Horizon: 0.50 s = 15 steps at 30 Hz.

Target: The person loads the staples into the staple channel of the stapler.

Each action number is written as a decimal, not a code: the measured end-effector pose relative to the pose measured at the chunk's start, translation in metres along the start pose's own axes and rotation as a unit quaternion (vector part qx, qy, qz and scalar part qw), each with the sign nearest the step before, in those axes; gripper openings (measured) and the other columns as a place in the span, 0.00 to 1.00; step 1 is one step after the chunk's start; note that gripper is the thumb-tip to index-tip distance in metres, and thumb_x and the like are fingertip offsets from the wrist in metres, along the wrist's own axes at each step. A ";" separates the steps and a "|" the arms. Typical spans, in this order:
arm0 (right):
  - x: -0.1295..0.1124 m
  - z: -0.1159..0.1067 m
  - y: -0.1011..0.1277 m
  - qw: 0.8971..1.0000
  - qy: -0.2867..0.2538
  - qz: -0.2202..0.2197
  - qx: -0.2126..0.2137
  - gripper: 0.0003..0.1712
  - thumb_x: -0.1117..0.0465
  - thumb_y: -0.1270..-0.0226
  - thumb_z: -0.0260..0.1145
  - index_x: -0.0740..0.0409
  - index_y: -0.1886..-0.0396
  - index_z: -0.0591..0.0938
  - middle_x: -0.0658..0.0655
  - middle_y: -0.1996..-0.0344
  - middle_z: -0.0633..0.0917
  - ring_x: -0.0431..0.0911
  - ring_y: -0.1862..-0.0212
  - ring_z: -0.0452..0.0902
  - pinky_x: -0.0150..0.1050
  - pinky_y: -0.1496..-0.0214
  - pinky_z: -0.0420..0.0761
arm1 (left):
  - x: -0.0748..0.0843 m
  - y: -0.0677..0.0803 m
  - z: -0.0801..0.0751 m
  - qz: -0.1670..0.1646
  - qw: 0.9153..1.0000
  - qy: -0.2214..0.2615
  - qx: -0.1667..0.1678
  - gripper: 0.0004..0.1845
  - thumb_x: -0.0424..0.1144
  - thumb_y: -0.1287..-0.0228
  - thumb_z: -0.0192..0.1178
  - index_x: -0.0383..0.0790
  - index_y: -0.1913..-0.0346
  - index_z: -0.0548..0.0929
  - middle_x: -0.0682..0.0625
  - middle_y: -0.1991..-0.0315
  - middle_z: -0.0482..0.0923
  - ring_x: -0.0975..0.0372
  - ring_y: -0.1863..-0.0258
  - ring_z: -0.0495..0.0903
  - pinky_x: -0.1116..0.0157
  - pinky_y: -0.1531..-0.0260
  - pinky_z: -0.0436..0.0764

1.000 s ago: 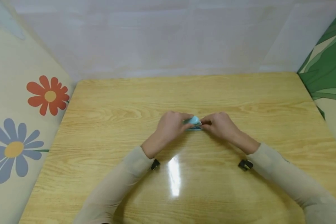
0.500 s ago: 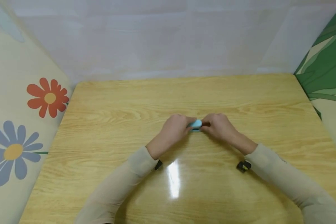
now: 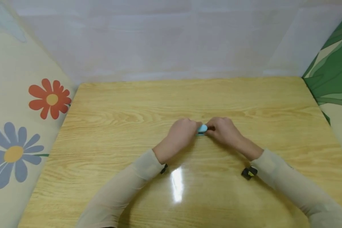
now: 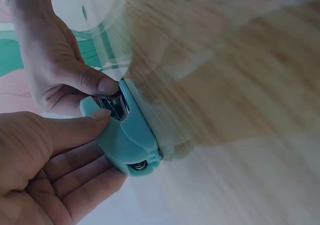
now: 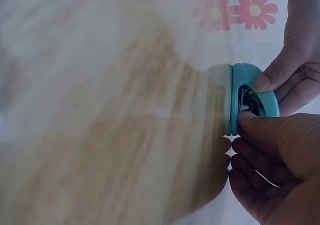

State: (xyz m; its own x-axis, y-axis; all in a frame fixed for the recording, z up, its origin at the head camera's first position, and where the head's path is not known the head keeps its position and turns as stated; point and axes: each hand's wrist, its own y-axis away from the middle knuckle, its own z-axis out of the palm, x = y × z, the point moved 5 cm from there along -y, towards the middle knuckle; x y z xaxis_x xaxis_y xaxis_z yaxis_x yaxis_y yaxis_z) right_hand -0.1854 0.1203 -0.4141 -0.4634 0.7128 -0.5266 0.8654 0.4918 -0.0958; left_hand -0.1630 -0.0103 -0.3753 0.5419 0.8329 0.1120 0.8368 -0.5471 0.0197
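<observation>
Fingers of the left hand are curled round a small blue stapler. Its metal part is pinched by the right hand, above the wooden surface.

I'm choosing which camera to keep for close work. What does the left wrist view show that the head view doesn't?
Only the left wrist view shows the metal part inside the teal stapler, with the right hand's thumb at it. Only the head view shows the whole wooden table and both sleeves. Both show the left hand and right hand holding the stapler.
</observation>
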 end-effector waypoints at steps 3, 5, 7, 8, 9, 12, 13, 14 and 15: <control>0.002 -0.001 0.001 1.000 0.003 0.003 0.001 0.09 0.56 0.41 0.74 0.54 0.63 0.90 0.55 0.62 0.91 0.49 0.57 0.87 0.47 0.51 0.84 | 0.001 -0.003 0.000 0.002 1.000 0.006 -0.004 0.11 0.41 0.27 0.55 0.44 0.64 0.86 0.48 0.72 0.86 0.62 0.75 0.79 0.61 0.70 0.85; 0.003 -0.002 0.001 1.000 0.004 0.004 0.000 0.09 0.56 0.41 0.74 0.54 0.63 0.90 0.55 0.62 0.91 0.49 0.57 0.87 0.47 0.52 0.84 | -0.001 -0.004 0.002 -0.003 1.000 0.027 -0.004 0.08 0.39 0.29 0.57 0.45 0.63 0.86 0.48 0.70 0.86 0.61 0.73 0.81 0.61 0.69 0.85; 0.004 -0.003 0.002 1.000 0.003 0.007 -0.002 0.09 0.56 0.42 0.74 0.54 0.63 0.90 0.55 0.63 0.91 0.49 0.58 0.87 0.47 0.53 0.84 | -0.005 -0.004 0.003 -0.010 0.998 0.055 -0.002 0.06 0.37 0.31 0.60 0.46 0.59 0.87 0.48 0.66 0.88 0.60 0.69 0.84 0.60 0.66 0.85; 0.004 -0.003 0.002 1.000 0.001 0.009 -0.002 0.09 0.57 0.42 0.74 0.54 0.63 0.90 0.55 0.63 0.91 0.49 0.58 0.87 0.47 0.53 0.84 | -0.008 -0.004 0.004 -0.014 0.997 0.072 0.000 0.07 0.37 0.32 0.62 0.47 0.56 0.87 0.49 0.63 0.88 0.59 0.66 0.85 0.60 0.64 0.85; 0.005 -0.003 0.002 1.000 -0.002 0.010 -0.003 0.09 0.57 0.42 0.74 0.54 0.63 0.90 0.55 0.64 0.91 0.49 0.58 0.87 0.47 0.54 0.84 | -0.010 -0.003 0.005 -0.017 0.996 0.086 0.004 0.08 0.36 0.34 0.63 0.48 0.54 0.87 0.49 0.60 0.89 0.59 0.63 0.86 0.60 0.62 0.85; 0.005 -0.002 0.003 1.000 -0.015 0.013 -0.005 0.10 0.58 0.42 0.74 0.55 0.62 0.90 0.55 0.63 0.91 0.49 0.58 0.87 0.47 0.54 0.84 | -0.017 0.000 0.007 -0.027 0.992 0.121 0.012 0.13 0.38 0.35 0.65 0.49 0.48 0.86 0.49 0.54 0.88 0.58 0.57 0.86 0.60 0.55 0.84; 0.006 -0.001 0.003 1.000 -0.019 0.014 -0.007 0.10 0.58 0.42 0.74 0.55 0.61 0.90 0.55 0.63 0.91 0.49 0.58 0.87 0.47 0.53 0.84 | -0.019 0.002 0.008 -0.029 0.992 0.126 0.014 0.14 0.39 0.36 0.65 0.49 0.47 0.86 0.49 0.52 0.88 0.57 0.56 0.87 0.59 0.54 0.84; 0.006 0.000 0.003 1.000 -0.022 0.016 -0.010 0.10 0.58 0.42 0.74 0.55 0.61 0.90 0.55 0.63 0.91 0.49 0.57 0.87 0.46 0.53 0.84 | -0.020 0.003 0.008 -0.032 0.991 0.128 0.016 0.15 0.40 0.36 0.65 0.49 0.47 0.86 0.49 0.52 0.87 0.57 0.55 0.87 0.59 0.54 0.84; 0.006 0.001 0.003 0.999 -0.023 0.017 -0.015 0.11 0.57 0.41 0.74 0.55 0.60 0.89 0.55 0.62 0.91 0.49 0.57 0.87 0.46 0.53 0.84 | -0.021 0.004 0.008 -0.033 0.991 0.131 0.019 0.15 0.41 0.36 0.66 0.48 0.46 0.86 0.48 0.52 0.87 0.57 0.56 0.87 0.59 0.54 0.84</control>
State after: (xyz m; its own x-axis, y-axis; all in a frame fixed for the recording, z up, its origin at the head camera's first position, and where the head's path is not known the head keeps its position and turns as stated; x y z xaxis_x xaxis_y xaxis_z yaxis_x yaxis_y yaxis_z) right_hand -0.1853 0.1256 -0.4181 -0.4234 0.7065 -0.5671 0.8746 0.4819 -0.0525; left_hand -0.1706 -0.0291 -0.3857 0.4511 0.8141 0.3656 0.8750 -0.4841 -0.0016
